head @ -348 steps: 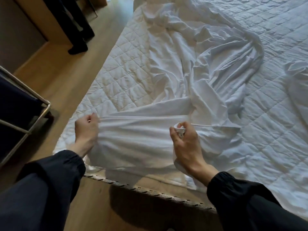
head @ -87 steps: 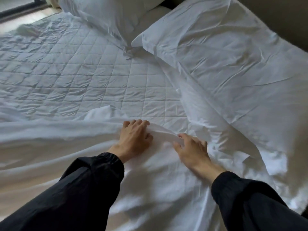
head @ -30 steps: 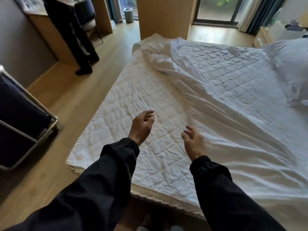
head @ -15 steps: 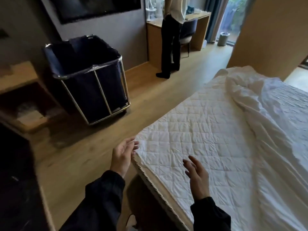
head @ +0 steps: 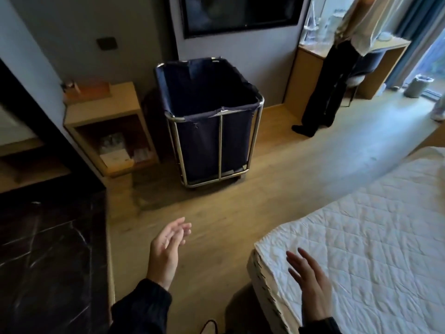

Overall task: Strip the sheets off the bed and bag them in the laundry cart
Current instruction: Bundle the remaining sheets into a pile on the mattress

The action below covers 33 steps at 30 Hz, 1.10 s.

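Holds left hand forward over the wooden floor, sleeve low in view, palm turned up and to the right, fingers straight and close together; grips nothing. Holds right hand forward above the near corner of the bed, palm facing left toward the other hand, fingers straight and slightly spread; grips nothing and, as far as can be seen, touches nothing. Keeps both hands level with each other and well apart. Faces cart directly ahead, well apart from both hands: stands upright on the floor against the wall, below the TV, between a shelf unit on the left and a desk on the right. Shows long axis vertical, open mouth upward, chrome-barred front face toward the camera, dark fabric liner hung from the top rail. Shows bed running from the lower right away to the right edge, quilted pad exposed at the corner. Includes a second person standing at the desk.
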Tool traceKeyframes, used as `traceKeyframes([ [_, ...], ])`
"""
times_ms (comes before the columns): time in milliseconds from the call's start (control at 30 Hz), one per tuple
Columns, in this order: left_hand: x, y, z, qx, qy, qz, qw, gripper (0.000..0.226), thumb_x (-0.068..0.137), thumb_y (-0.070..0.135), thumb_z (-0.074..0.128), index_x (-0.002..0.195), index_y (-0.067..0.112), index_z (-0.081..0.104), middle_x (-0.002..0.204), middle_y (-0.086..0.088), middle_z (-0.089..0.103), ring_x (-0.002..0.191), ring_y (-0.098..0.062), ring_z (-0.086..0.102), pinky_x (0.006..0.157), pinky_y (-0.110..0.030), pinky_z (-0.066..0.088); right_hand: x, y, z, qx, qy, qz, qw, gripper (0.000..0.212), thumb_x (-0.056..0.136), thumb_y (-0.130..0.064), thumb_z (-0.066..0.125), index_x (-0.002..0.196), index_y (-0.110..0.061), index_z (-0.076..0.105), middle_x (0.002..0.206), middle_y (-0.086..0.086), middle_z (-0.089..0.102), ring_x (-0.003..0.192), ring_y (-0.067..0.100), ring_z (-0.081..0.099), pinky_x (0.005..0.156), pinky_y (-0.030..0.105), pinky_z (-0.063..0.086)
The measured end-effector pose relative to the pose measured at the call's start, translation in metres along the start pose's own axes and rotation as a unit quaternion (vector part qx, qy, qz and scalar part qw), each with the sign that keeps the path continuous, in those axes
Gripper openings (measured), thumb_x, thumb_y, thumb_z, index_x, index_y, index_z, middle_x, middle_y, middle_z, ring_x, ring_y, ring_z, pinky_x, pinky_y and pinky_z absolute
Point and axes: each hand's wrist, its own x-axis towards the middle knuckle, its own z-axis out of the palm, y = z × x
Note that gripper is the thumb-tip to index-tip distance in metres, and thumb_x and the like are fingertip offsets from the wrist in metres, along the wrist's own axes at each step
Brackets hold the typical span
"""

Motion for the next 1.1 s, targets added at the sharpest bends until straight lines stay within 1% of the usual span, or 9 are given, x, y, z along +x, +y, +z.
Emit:
traceKeyframes([
  [67,0.036,0.006,-0.016,-0.004,0.014,-0.002,1.0,0.031,0.085,0.035,0.055,0.11,0.02,0.065,0.104,-0.002,0.072,0.099,-0.021,0.066,0.085,-0.035,0.05,0.014,-0.011,0.035,0.011,0.002,-0.002,1.0,0.036,0.086,-0.045,0.064,0.11,-0.019,0.064,0.098,0.007,0.074,0.103,0.023,0.067,0.081,0.028,0.058],
  [133,0.07,0.008,-0.023,-0.01,0.025,0.0,1.0,0.021,0.092,0.026,0.056,0.11,0.019,0.065,0.103,-0.004,0.072,0.1,-0.022,0.066,0.083,-0.033,0.049,0.032,-0.017,0.062,0.011,0.014,0.006,1.0,0.075,0.051,-0.074,0.074,0.103,-0.02,0.066,0.099,0.009,0.073,0.098,0.019,0.069,0.081,0.027,0.057],
  [167,0.088,0.008,-0.023,-0.014,0.027,0.003,1.0,0.017,0.096,0.02,0.055,0.11,0.019,0.065,0.103,-0.005,0.072,0.1,-0.023,0.066,0.082,-0.033,0.049,0.043,-0.02,0.073,0.013,0.018,0.009,1.0,0.082,0.042,-0.077,0.075,0.1,-0.021,0.067,0.101,0.01,0.073,0.097,0.018,0.07,0.082,0.028,0.056],
  [300,0.161,0.008,-0.002,-0.013,0.002,-0.012,1.0,0.016,0.096,0.02,0.054,0.109,0.022,0.064,0.104,-0.006,0.072,0.1,-0.024,0.066,0.086,-0.039,0.049,0.096,-0.019,0.104,0.028,0.048,0.014,0.998,0.053,0.061,-0.062,0.073,0.096,-0.021,0.072,0.105,0.012,0.071,0.1,0.019,0.069,0.082,0.025,0.056],
  [400,0.222,0.01,0.032,0.001,-0.028,-0.016,0.999,0.029,0.085,0.034,0.053,0.11,0.022,0.064,0.106,-0.006,0.071,0.101,-0.023,0.066,0.088,-0.042,0.049,0.15,-0.014,0.115,0.046,0.092,0.009,0.995,0.019,0.094,-0.022,0.058,0.109,-0.015,0.065,0.101,0.012,0.073,0.104,0.025,0.067,0.081,0.025,0.056],
  [467,0.266,0.016,0.062,0.013,-0.052,-0.01,0.998,0.032,0.084,0.035,0.051,0.11,0.022,0.064,0.106,-0.006,0.071,0.1,-0.021,0.066,0.089,-0.041,0.05,0.19,-0.016,0.122,0.049,0.115,-0.001,0.992,0.021,0.095,-0.008,0.053,0.115,-0.008,0.062,0.097,0.009,0.074,0.104,0.026,0.067,0.083,0.029,0.055],
  [800,0.456,0.058,0.228,0.025,-0.152,-0.006,0.988,0.018,0.098,0.015,0.05,0.108,0.017,0.064,0.106,-0.009,0.07,0.102,-0.026,0.065,0.09,-0.046,0.049,0.387,-0.087,0.138,0.092,0.194,-0.045,0.976,0.03,0.099,-0.011,0.048,0.127,-0.004,0.054,0.107,0.01,0.069,0.106,0.021,0.065,0.086,0.025,0.053],
  [1000,0.547,0.082,0.358,0.019,-0.234,-0.008,0.972,0.029,0.084,0.03,0.049,0.107,0.02,0.064,0.104,-0.008,0.071,0.098,-0.023,0.066,0.086,-0.041,0.05,0.496,-0.118,0.118,0.102,0.258,-0.045,0.96,0.031,0.098,-0.013,0.049,0.128,-0.006,0.054,0.11,0.011,0.068,0.109,0.022,0.063,0.091,0.029,0.051],
  [1100,0.589,0.087,0.438,0.005,-0.273,-0.007,0.962,0.017,0.095,0.016,0.049,0.103,0.018,0.064,0.101,-0.009,0.069,0.092,-0.022,0.064,0.083,-0.039,0.047,0.556,-0.136,0.101,0.102,0.287,-0.038,0.952,0.026,0.098,-0.014,0.05,0.123,-0.012,0.056,0.109,0.007,0.069,0.109,0.019,0.063,0.092,0.028,0.05],
])
